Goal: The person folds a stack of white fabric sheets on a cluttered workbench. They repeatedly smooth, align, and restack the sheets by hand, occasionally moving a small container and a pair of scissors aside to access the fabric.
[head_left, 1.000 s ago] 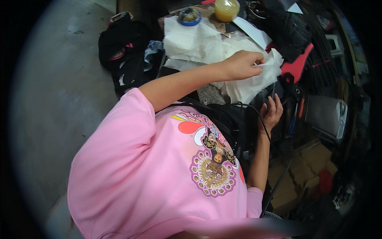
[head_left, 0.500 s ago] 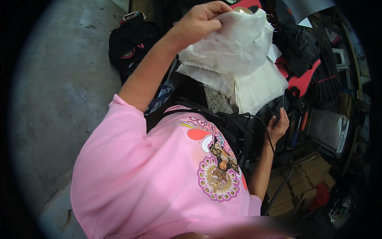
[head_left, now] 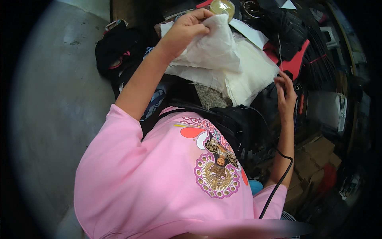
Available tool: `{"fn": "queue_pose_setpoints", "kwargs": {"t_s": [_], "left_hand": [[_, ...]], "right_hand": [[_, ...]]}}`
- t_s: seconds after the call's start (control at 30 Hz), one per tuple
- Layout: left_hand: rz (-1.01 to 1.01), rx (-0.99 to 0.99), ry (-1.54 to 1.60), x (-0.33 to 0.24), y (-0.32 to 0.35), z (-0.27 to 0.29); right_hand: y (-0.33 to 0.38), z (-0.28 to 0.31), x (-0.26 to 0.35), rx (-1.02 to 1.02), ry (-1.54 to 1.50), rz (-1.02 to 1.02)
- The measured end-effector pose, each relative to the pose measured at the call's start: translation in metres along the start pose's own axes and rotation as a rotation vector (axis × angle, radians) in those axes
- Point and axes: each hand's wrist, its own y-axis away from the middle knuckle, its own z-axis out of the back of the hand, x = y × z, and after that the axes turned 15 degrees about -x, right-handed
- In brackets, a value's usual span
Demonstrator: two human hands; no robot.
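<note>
My left hand (head_left: 188,31) is closed on the upper edge of a thin white cloth (head_left: 218,46), which hangs crumpled from its fingers. Under it lies a flat stack of cream-white cloth (head_left: 252,71) with frayed edges. To the right of the stack, my right hand (head_left: 287,97) is raised, its thumb and fingertips close together beside the cloth's corner. A thin pale thread (head_left: 280,51) runs up from those fingertips, apparently pinched between them. Just beyond the left hand sits a round roll of clear yellowish tape (head_left: 223,8).
White paper (head_left: 250,34) and a red sheet (head_left: 300,59) lie behind the cloth. Bundled black strips (head_left: 318,63) stand at the right. A black cable (head_left: 278,177) crosses my right forearm. A black bag (head_left: 113,53) is at the left, and cardboard boxes (head_left: 314,155) are lower right.
My right hand has moved up and away from me, with the thread now rising above its fingertips. My left hand has shifted left and slightly nearer with the white cloth.
</note>
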Motion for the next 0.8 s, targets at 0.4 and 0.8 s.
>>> {"fn": "queue_pose_setpoints", "kwargs": {"t_s": [0.4,0.8], "left_hand": [[0.303,0.184,0.407,0.023,0.0,-0.094],[0.392,0.244,0.258,0.064,-0.015,-0.112]], "right_hand": [[-0.037,-0.019,0.06,0.038,-0.62,-0.537],[-0.031,-0.023,0.043,-0.091,-0.688,-0.609]]}}
